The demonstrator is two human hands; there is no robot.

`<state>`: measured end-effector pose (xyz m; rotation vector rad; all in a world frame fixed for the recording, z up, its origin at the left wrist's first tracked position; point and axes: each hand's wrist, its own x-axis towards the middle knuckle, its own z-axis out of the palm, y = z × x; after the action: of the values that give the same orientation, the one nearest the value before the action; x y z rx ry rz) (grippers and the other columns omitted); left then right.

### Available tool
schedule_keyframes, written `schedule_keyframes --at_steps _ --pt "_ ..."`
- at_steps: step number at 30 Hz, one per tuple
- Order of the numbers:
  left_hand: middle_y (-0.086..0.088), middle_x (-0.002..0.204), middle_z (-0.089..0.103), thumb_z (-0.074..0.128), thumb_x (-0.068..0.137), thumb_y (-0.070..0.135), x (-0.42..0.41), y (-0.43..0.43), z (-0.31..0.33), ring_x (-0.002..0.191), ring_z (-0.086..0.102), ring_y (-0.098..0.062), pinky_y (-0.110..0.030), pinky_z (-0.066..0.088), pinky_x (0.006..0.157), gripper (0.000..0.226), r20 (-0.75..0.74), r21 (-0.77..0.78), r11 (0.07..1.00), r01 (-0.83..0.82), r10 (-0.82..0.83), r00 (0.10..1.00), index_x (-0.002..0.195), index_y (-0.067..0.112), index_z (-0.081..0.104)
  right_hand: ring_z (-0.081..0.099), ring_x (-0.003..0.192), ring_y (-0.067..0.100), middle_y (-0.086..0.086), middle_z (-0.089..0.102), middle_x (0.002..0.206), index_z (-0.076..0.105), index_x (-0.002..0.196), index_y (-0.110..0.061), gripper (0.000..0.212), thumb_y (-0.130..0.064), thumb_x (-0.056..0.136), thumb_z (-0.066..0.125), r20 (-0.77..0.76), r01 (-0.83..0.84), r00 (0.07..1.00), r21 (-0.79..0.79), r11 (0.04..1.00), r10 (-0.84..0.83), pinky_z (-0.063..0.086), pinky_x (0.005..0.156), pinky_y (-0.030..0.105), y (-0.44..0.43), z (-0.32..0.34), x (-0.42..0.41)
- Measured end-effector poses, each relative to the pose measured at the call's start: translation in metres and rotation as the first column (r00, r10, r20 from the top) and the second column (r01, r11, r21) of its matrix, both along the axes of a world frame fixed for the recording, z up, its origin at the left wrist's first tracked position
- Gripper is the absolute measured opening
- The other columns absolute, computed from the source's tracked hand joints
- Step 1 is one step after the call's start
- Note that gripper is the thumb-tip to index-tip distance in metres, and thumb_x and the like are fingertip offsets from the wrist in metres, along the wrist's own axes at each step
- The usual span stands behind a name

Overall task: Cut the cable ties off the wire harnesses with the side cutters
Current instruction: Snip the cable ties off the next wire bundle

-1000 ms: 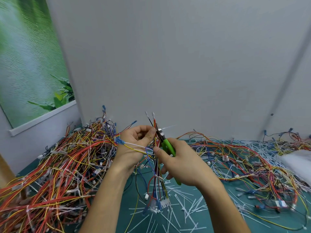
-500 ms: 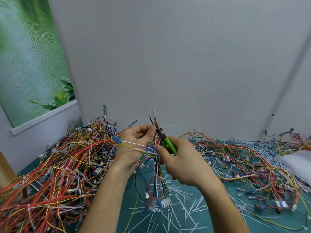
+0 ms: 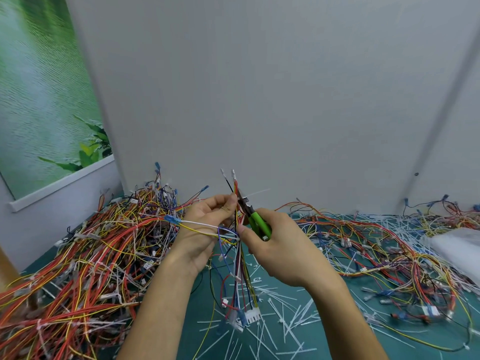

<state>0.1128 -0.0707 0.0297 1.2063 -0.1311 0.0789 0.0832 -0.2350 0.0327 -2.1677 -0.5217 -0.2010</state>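
My left hand (image 3: 207, 227) pinches a wire harness (image 3: 240, 271) upright in mid-air; its coloured wires hang down to white connectors near the mat. My right hand (image 3: 280, 245) grips green-handled side cutters (image 3: 255, 220), whose dark jaws sit against the harness just right of my left thumb. A thin white cable tie (image 3: 255, 193) sticks out to the right from the harness at the jaws. Whether the jaws are around the tie is too small to tell.
A big heap of red, yellow and orange harnesses (image 3: 85, 268) fills the left of the green mat (image 3: 324, 341). More loose harnesses (image 3: 384, 255) spread to the right. Several cut white ties (image 3: 285, 323) litter the mat. A white bag (image 3: 459, 248) lies far right; grey walls stand behind.
Both hands have risen slightly together with the harness. The cutters have shifted a little up along the bundle toward my left thumb.
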Motion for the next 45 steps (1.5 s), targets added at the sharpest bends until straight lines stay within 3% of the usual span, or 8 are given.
schedule_keyframes --at_steps 4,8,12,17,23,34,39,45 --pt "-0.012 0.081 0.07 0.073 0.077 0.025 -0.001 -0.001 0.001 0.062 0.059 -0.018 -0.026 0.053 0.056 0.017 -0.006 -0.017 1.0 0.011 -0.011 1.0 0.083 0.01 0.077 0.047 0.053 0.009 -0.011 0.056 0.064 0.053 0.078 -0.027 0.03 -0.046 0.1 0.06 0.02 0.013 1.0 0.003 1.0 -0.013 0.041 0.049 0.019 0.002 -0.001 0.001" --pt "-0.007 0.08 0.075 0.071 0.083 0.019 0.002 -0.006 -0.001 0.062 0.068 -0.013 -0.024 0.056 0.056 0.017 0.013 -0.041 0.998 -0.05 0.051 0.999 0.093 0.005 0.072 0.066 0.068 0.026 0.0 0.064 0.075 0.057 0.088 -0.026 0.021 -0.042 0.102 0.057 -0.03 0.01 1.0 0.033 0.999 -0.009 0.06 0.064 0.049 0.004 0.001 0.001" --pt "-0.002 0.077 0.075 0.072 0.082 0.023 0.002 -0.008 -0.003 0.06 0.066 -0.006 -0.018 0.052 0.054 0.019 0.061 0.014 0.996 -0.09 0.089 0.994 0.094 0.008 0.072 0.068 0.077 0.029 0.005 0.062 0.079 0.057 0.092 -0.021 0.022 -0.039 0.103 0.055 -0.016 0.018 1.0 0.014 1.0 -0.018 0.057 0.071 0.051 0.004 -0.001 0.002" --pt "-0.002 0.078 0.074 0.075 0.074 0.026 0.004 -0.006 -0.004 0.063 0.065 -0.008 -0.018 0.051 0.055 0.021 0.042 0.011 0.992 -0.122 0.121 0.992 0.09 0.011 0.074 0.053 0.059 0.005 -0.004 0.055 0.069 0.056 0.085 -0.024 0.022 -0.037 0.103 0.057 0.014 0.05 0.999 0.01 0.999 -0.05 0.04 0.052 0.017 0.006 -0.005 0.006" --pt "-0.007 0.085 0.072 0.077 0.072 0.031 0.005 -0.006 -0.006 0.071 0.059 -0.014 -0.024 0.048 0.063 0.028 0.015 0.025 0.992 -0.126 0.125 0.992 0.092 0.011 0.075 0.05 0.057 0.0 -0.025 0.057 0.064 0.053 0.079 -0.027 0.025 -0.032 0.102 0.06 0.034 0.057 0.998 0.019 0.998 -0.057 0.038 0.052 0.01 0.004 -0.006 0.008" --pt "-0.003 0.074 0.074 0.063 0.097 0.018 0.001 -0.008 -0.002 0.058 0.064 -0.008 -0.019 0.052 0.053 0.016 -0.006 0.003 1.0 -0.026 0.026 1.0 0.094 0.004 0.071 0.055 0.06 0.004 -0.014 0.06 0.07 0.058 0.093 -0.028 0.013 -0.036 0.103 0.057 0.003 -0.004 1.0 0.036 0.999 0.004 0.04 0.054 0.013 0.005 -0.004 0.006" --pt "-0.005 0.076 0.074 0.065 0.092 0.021 0.0 -0.007 0.0 0.059 0.064 -0.01 -0.02 0.052 0.054 0.019 -0.022 -0.011 1.0 0.004 -0.004 1.0 0.094 0.004 0.072 0.065 0.072 0.019 -0.007 0.059 0.074 0.058 0.096 -0.027 0.013 -0.037 0.103 0.056 -0.037 -0.016 0.999 0.026 1.0 0.017 0.058 0.067 0.04 0.004 -0.002 0.003" --pt "-0.003 0.073 0.072 0.068 0.083 0.026 -0.002 -0.007 0.002 0.056 0.064 -0.009 -0.019 0.051 0.051 0.025 -0.021 -0.031 0.999 0.028 -0.029 0.999 0.093 0.003 0.07 0.052 0.041 0.006 -0.016 0.061 0.056 0.055 0.087 -0.024 0.022 -0.038 0.102 0.058 -0.035 0.0 0.999 0.031 1.0 0.001 0.035 0.036 0.013 0.002 -0.001 0.002"
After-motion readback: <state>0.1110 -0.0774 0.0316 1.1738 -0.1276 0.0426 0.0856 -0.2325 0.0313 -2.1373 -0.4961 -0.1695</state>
